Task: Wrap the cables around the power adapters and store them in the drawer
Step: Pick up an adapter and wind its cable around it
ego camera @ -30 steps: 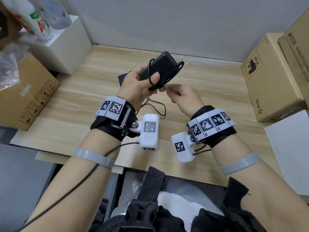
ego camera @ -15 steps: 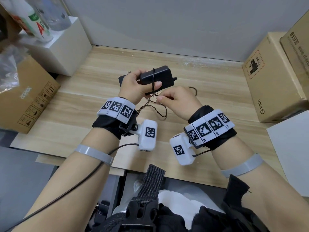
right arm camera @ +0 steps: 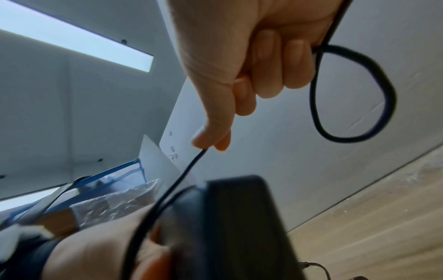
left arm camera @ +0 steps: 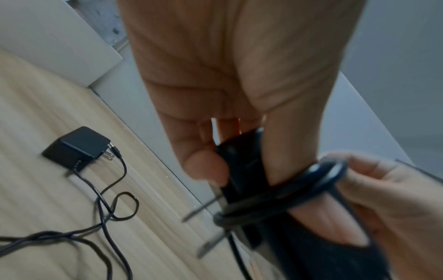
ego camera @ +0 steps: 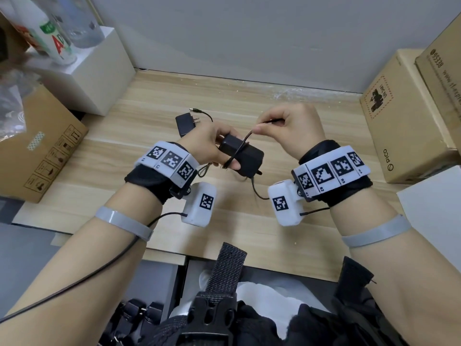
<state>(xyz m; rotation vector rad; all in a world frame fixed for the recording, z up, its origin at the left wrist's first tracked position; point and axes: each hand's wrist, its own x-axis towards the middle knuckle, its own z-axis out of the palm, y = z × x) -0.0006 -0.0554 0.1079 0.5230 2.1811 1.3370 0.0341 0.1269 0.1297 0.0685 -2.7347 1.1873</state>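
Note:
My left hand (ego camera: 207,143) grips a black power adapter (ego camera: 243,157) above the wooden desk (ego camera: 149,126); the same adapter (left arm camera: 242,170) shows blurred in the left wrist view, its metal prongs pointing down. Its thin black cable (ego camera: 245,138) crosses the adapter body and runs up to my right hand (ego camera: 287,126), which pinches it. In the right wrist view the cable (right arm camera: 184,170) leaves the right fingertips (right arm camera: 210,140) and a loop hangs beside the fist. A second black adapter (ego camera: 184,123) lies on the desk behind my left hand, its cable (left arm camera: 105,199) loose and unwound.
Cardboard boxes (ego camera: 404,116) stand at the right edge of the desk, with a white sheet (ego camera: 434,221) in front of them. A white box (ego camera: 94,71) carrying bottles (ego camera: 57,38) sits at the back left, above another cardboard box (ego camera: 37,146). The wall runs along the desk's far edge.
My left hand has lowered and turned the adapter toward me. My right hand has moved up and to the right, pulling the cable taut across the adapter.

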